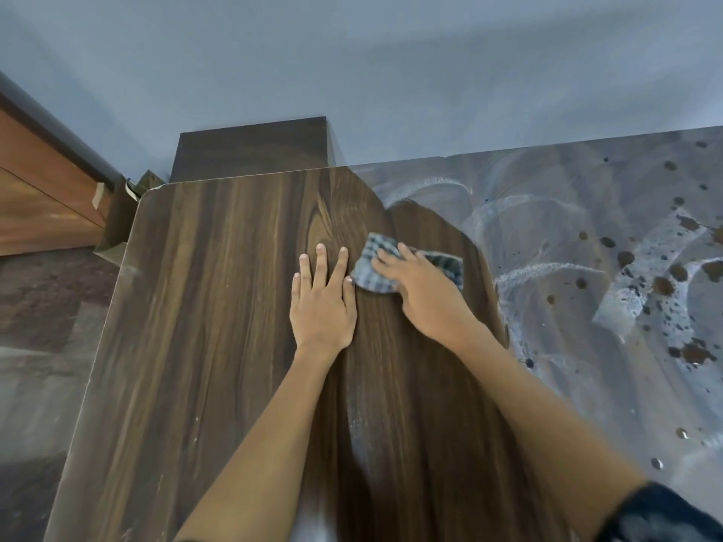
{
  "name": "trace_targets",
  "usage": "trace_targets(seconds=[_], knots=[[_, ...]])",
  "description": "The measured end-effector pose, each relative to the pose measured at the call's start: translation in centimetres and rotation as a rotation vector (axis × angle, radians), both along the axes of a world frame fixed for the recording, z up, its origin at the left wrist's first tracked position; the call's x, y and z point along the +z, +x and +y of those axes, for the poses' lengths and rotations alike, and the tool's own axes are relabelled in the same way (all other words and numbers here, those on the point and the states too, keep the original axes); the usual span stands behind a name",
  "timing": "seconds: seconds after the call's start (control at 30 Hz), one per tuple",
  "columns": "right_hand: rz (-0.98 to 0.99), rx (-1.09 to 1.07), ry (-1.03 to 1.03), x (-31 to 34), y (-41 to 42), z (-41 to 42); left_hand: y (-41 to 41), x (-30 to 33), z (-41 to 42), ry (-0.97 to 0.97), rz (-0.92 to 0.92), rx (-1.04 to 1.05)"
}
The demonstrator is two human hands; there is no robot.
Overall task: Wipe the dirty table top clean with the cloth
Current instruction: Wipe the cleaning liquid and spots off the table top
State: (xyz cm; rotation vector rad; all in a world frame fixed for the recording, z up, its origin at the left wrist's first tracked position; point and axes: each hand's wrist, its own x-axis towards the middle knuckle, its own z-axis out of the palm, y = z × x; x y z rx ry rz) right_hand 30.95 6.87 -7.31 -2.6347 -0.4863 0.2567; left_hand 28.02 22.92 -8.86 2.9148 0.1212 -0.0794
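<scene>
The dark wood-grain table top (pixel 219 307) fills the view. Its left and middle parts show bare grain. Its right part is coated with grey-white smears and brown and black spots (pixel 610 267). A small blue-and-white checked cloth (pixel 369 269) lies near the table's middle, at the edge of the smeared area. My right hand (pixel 422 295) presses down on the cloth with fingers spread over it. Just to the cloth's left, my left hand (pixel 322 303) rests flat on the wood, fingers straight.
A dark wooden box or cabinet (pixel 250 148) stands behind the table against the blue-grey wall. An orange-brown wooden piece of furniture (pixel 43 193) is at the far left. The floor (pixel 35 346) lies beyond the table's left edge. A few droplets (pixel 682 433) sit at the right.
</scene>
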Motion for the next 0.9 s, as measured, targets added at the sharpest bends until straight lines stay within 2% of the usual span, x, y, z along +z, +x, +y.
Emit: trace_targets(seconds=[0.07,0.13,0.27,0.4,0.5,0.57,0.63,0.77,0.9], knots=[[-0.047,-0.031,0.062,0.4,-2.4,-1.6,-0.1,-0.4,0.0,0.010,-0.041,0.007],[-0.077,-0.172,0.097,1.0,-2.2,-2.6,-0.2,-0.6,-0.1,0.007,-0.057,0.016],[-0.023,-0.388,-0.028,1.1,5.0,-1.1,-0.3,-0.8,-0.3,0.028,-0.079,0.035],[-0.007,-0.318,-0.025,1.2,9.0,2.0,-0.2,-0.6,-0.6,0.014,-0.081,0.056],[0.017,-0.108,0.015,1.8,6.3,2.4,0.0,-0.4,-0.1,0.022,-0.077,0.031],[-0.024,-0.052,0.023,1.6,3.7,0.9,0.5,-0.3,0.5,0.044,-0.058,-0.028],[-0.076,-0.091,0.047,1.2,2.0,-0.7,1.1,-0.3,1.0,0.061,-0.041,-0.079],[-0.045,-0.410,-0.055,1.9,5.3,-1.3,1.8,-0.3,1.3,0.073,-0.034,-0.095],[-0.064,-0.416,-0.146,2.1,11.4,1.5,1.7,-0.3,1.2,0.037,-0.059,-0.077]])
